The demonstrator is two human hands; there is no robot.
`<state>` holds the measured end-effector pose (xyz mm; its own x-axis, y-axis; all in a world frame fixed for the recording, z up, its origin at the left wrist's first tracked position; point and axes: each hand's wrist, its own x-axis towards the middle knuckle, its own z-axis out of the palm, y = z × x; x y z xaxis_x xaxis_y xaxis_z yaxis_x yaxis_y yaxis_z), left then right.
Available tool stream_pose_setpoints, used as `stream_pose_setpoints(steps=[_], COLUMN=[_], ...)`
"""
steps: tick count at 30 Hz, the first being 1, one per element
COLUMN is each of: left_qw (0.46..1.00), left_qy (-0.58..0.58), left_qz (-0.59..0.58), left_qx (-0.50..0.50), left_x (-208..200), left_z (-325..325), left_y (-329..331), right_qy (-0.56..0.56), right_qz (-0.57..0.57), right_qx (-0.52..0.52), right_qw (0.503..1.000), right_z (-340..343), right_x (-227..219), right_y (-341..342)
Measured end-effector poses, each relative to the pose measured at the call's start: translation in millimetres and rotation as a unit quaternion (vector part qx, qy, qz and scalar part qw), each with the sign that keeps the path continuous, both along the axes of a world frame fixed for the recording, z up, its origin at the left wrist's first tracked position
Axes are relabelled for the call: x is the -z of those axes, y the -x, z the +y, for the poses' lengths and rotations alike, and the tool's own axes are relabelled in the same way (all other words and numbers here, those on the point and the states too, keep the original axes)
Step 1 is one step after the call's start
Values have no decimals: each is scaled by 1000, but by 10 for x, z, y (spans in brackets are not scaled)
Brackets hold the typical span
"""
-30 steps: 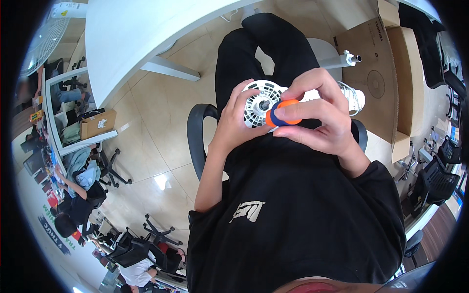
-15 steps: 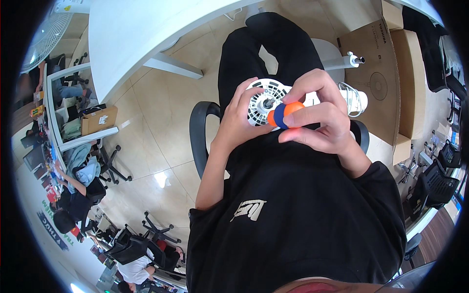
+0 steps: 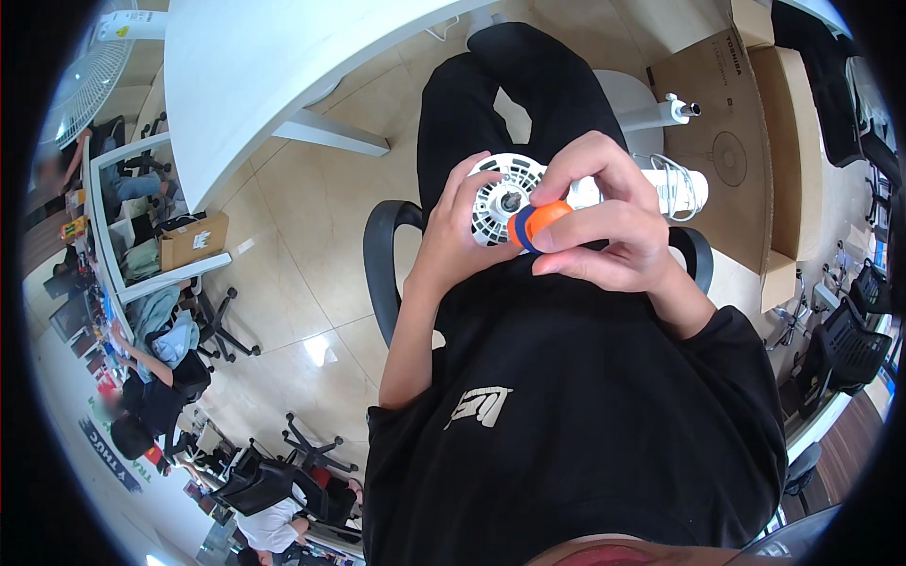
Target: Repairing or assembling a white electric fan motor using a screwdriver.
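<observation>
On my lap rests a white fan motor housing, round and slotted at its face, with a metal shaft standing out of the middle. My left hand is wrapped round its left side. Between the thumb and fingers of my right hand is a screwdriver with a short orange and blue handle, held at the lower right rim of the housing. The screwdriver's blade does not show, so I cannot tell what it touches. A white fan part with a looped cord lies just right of my right hand.
A white table spans the far left, with its leg below. At the far right stands an open cardboard box. Black chair armrests flank me. Other people sit at the left, among office chairs and a white-framed shelf.
The screwdriver handle has tilted and turned a little in my right hand, showing more of its end. My left hand keeps its hold on the housing. The whole view has shifted slightly.
</observation>
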<state>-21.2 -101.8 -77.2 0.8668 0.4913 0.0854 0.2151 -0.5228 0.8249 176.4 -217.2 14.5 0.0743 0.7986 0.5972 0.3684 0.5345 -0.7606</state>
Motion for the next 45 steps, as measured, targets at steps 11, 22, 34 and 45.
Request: stream_pose_setpoints(steps=[11, 22, 34, 45], left_qw=[1000, 1000, 999, 999], left_qy=[7, 3, 48, -33], left_qz=[-7, -8, 8, -4], left_qx=[19, 17, -3, 15], left_x=[76, 98, 47, 115], left_z=[30, 32, 7, 6], left_y=[47, 23, 33, 35], right_qy=[-44, -49, -1, 26], right_qz=[28, 7, -33, 2], right_qx=[-51, 1, 28, 6], right_qw=[997, 999, 999, 1000], right_z=[94, 87, 26, 74], right_x=[21, 62, -44, -67], right_y=[46, 21, 48, 65])
